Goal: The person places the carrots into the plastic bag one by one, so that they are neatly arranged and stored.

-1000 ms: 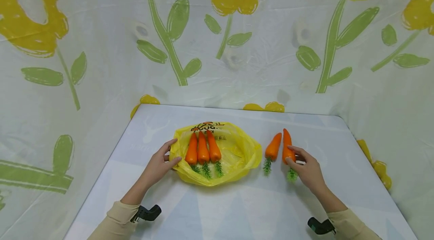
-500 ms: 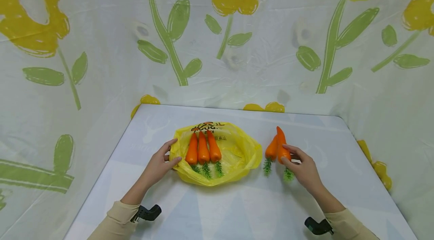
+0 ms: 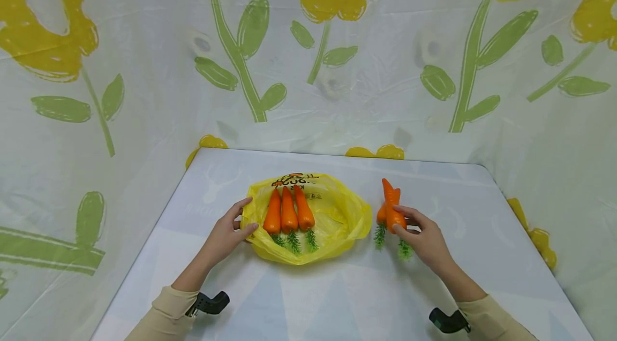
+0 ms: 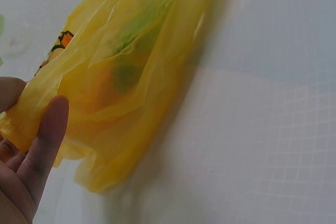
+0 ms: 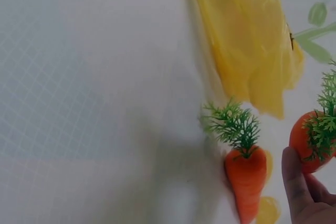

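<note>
My left hand [image 3: 232, 230] pinches the left rim of a crumpled yellow plastic bag [image 3: 337, 210], thumb on one side and fingers on the other. The bag's mouth gapes, and three orange carrots [image 3: 288, 212] lie side by side in it, green tops toward me. To the right of the bag, my right hand [image 3: 424, 234] holds a carrot [image 3: 395, 218] by its thick end, green top hanging down. That carrot overlaps another carrot [image 5: 247, 177], which lies on the table and is partly hidden in the head view. Through the bag's film, the left wrist view shows blurred orange and green.
A pale table [image 3: 308, 309] with faint triangle patterns carries everything. Behind and beside it hangs a white cloth [image 3: 385, 105] printed with yellow flowers and green leaves. Black wrist cameras [image 3: 209, 302] sit at both sleeves.
My right hand has moved left with its carrot, from beside the other loose carrot to overlapping it in the head view. The left hand and the bag stay as they were.
</note>
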{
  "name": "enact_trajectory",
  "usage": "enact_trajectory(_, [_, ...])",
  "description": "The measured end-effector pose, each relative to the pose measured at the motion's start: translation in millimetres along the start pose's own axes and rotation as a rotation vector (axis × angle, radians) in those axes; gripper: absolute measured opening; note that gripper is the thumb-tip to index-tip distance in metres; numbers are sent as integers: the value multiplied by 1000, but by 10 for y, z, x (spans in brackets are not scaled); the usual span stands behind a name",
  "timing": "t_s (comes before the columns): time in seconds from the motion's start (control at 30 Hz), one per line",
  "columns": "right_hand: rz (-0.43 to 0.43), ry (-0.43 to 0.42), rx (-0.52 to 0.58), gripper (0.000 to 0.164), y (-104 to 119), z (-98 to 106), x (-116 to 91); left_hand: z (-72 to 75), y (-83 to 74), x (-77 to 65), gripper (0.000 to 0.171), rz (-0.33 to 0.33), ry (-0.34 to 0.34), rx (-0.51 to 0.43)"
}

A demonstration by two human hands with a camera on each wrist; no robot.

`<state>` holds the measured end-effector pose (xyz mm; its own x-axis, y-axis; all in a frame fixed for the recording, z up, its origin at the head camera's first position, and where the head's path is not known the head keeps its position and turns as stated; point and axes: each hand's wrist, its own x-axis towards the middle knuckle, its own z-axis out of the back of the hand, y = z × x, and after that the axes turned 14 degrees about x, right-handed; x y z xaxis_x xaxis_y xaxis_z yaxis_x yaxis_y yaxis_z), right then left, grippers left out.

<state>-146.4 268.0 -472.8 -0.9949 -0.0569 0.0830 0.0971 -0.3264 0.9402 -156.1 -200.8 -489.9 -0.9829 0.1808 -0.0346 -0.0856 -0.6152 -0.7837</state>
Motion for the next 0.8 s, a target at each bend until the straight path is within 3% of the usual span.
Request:
enact_trajectory(0.4, [68,54,81,44,111,-75,-12,-1,8,1,73,4,2,6])
enact_trajectory(0.8, [69,113,124,42,158,-132,22,-3,13,1,72,9,-2,19])
